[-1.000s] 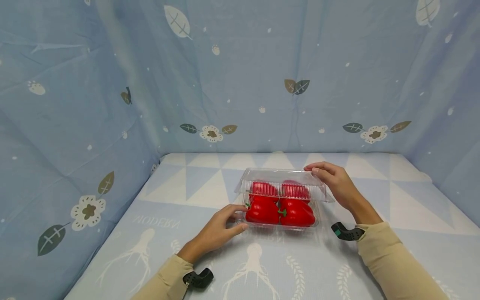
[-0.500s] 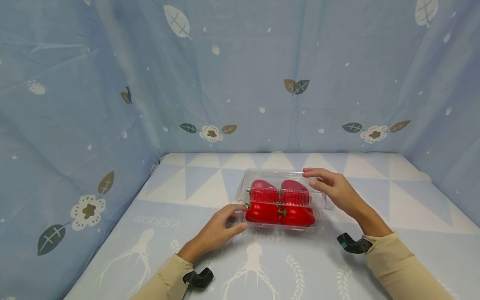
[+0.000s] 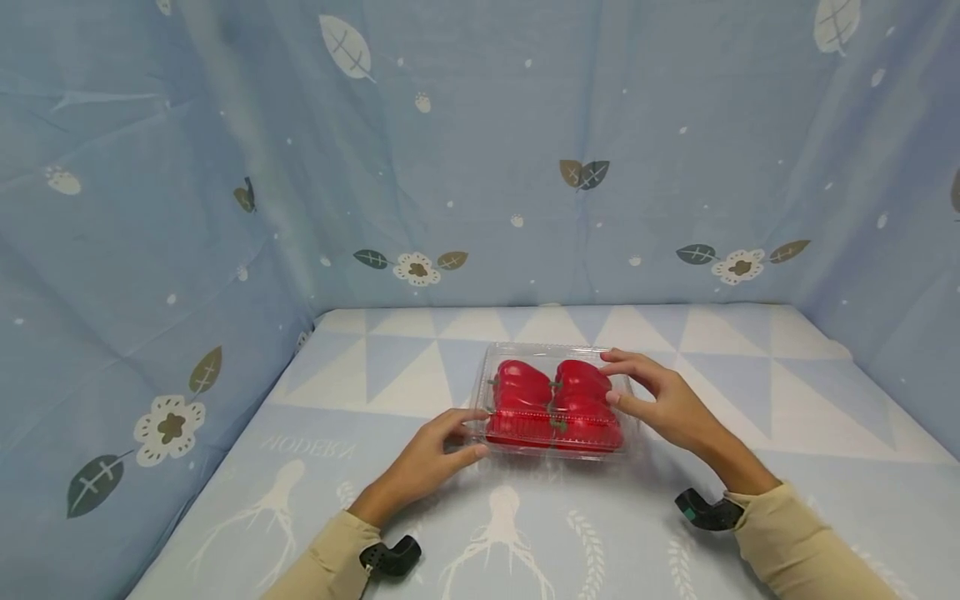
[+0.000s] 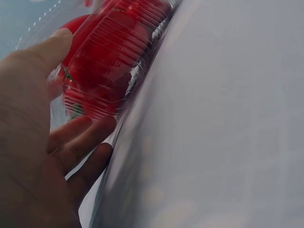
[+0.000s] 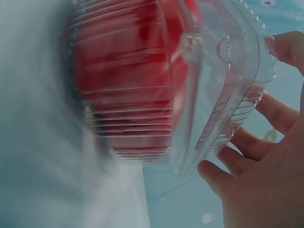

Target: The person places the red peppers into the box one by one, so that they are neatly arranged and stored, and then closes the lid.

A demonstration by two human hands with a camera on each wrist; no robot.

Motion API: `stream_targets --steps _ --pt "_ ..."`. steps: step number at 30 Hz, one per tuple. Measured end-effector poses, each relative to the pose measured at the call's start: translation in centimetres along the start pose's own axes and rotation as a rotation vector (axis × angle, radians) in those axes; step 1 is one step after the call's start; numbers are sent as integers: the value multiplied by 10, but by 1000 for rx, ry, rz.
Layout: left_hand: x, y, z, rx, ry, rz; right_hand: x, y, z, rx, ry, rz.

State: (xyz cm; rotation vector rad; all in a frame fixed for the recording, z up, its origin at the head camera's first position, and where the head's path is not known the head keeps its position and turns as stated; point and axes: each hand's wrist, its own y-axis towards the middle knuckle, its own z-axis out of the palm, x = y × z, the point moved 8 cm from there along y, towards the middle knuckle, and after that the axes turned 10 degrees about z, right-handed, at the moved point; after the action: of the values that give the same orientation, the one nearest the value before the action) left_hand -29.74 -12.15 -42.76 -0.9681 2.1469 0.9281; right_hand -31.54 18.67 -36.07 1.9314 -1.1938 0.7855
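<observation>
A clear plastic clamshell box (image 3: pixel 628 437) holds several red bell peppers (image 3: pixel 522 383) with green stems. Its ribbed lid (image 3: pixel 536 353) lies over the peppers, hinged at the back, and in the right wrist view a gap shows between lid and base. My left hand (image 3: pixel 426 458) touches the box's left side, fingers and thumb fairly straight around the front left corner. At the right, my right hand (image 3: pixel 667 410) holds the lid by its edge, the thumb and fingers (image 5: pixel 278 111) bent against the clear plastic.
The box stands on a table covered by a blue-and-white patterned cloth (image 3: pixel 405 367). Blue leaf-print curtains (image 3: pixel 480 150) enclose the back and both sides. A black wrist device (image 3: pixel 708 510) hangs below each sleeve cuff.
The lid has swung forward and down over the peppers, carried by my right hand, which has come lower and nearer. My left hand stays at the box's left side.
</observation>
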Motion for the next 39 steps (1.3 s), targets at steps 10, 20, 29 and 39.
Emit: stream_targets --steps 10,20,29,39 --pt "4 -2 -5 -44 -117 -35 -7 -1 4 -34 -82 12" --pt "7 -2 -13 -82 -184 -21 -3 -4 6 -67 -106 1" --pt "5 0 -12 -119 -158 -17 -8 -7 8 -98 -120 22" --pt "3 0 -11 -127 -266 -36 -11 -6 5 -110 -114 21"
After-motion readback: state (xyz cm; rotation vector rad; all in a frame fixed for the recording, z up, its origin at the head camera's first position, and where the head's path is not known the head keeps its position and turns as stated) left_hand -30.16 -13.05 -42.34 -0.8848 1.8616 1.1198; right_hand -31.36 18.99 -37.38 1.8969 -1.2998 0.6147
